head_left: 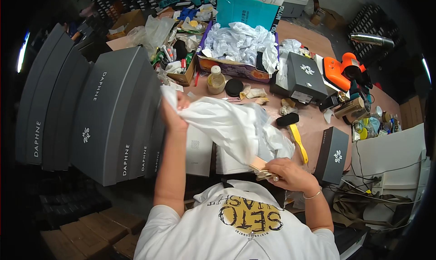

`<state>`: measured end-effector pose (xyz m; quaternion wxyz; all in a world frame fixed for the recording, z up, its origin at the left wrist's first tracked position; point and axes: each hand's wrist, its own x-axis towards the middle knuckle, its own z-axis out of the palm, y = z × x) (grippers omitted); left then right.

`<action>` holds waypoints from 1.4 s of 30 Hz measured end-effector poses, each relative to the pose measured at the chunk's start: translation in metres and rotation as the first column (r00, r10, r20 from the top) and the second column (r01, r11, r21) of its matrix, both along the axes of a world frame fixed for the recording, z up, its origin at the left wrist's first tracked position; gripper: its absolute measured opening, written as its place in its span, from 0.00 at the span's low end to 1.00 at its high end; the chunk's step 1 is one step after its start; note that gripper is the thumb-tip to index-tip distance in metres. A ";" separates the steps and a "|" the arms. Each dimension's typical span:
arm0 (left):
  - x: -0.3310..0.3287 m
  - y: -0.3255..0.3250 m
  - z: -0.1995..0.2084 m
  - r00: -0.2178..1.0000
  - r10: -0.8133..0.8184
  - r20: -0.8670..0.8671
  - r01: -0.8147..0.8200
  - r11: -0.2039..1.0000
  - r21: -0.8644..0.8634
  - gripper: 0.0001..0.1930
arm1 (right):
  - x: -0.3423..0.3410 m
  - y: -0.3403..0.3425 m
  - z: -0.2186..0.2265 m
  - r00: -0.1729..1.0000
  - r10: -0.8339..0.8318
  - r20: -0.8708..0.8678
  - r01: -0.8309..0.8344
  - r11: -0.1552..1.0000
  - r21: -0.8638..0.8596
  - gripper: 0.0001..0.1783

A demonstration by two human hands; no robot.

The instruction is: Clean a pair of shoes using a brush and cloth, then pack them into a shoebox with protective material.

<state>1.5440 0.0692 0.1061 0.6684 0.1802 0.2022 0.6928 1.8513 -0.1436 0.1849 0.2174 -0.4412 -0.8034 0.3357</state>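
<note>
White cloth (227,123) held stretched at frame centre above bench (313,123): upper corner pinched by left hand (171,112), lower end gripped by right hand (286,173). Risk: cloth snagged on yellow-handled brush (295,135) beneath.

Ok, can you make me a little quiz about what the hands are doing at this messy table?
1. True or false: the left hand grips the white tissue paper.
2. What does the right hand hold? A) a tan shoe wrapped in the paper B) the yellow-handled brush C) the orange tool
3. Fill in: the tall stack at the person's left is made of grey ____.

Key: 1 true; 2 A; 3 boxes.
</note>
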 end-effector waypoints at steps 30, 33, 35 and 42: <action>0.003 -0.193 -0.101 0.898 -0.416 0.140 0.405 0.663 -0.629 0.17 | -0.074 0.097 -0.124 0.925 -0.378 0.046 0.357 0.903 0.239 0.10; 0.006 -0.187 -0.078 0.855 -0.510 0.094 0.448 0.635 -0.629 0.21 | -0.114 0.089 -0.137 0.988 -0.057 0.141 0.015 0.959 0.283 0.09; 0.019 -0.192 -0.075 0.832 -0.555 -0.001 0.469 0.704 -0.533 0.22 | -0.136 0.079 -0.143 0.988 0.030 0.153 -0.084 0.930 0.359 0.08; 0.023 -0.203 -0.079 0.889 -0.457 -0.039 0.326 0.690 -0.646 0.34 | -0.119 0.064 -0.157 0.958 0.116 0.263 -0.209 0.910 0.359 0.06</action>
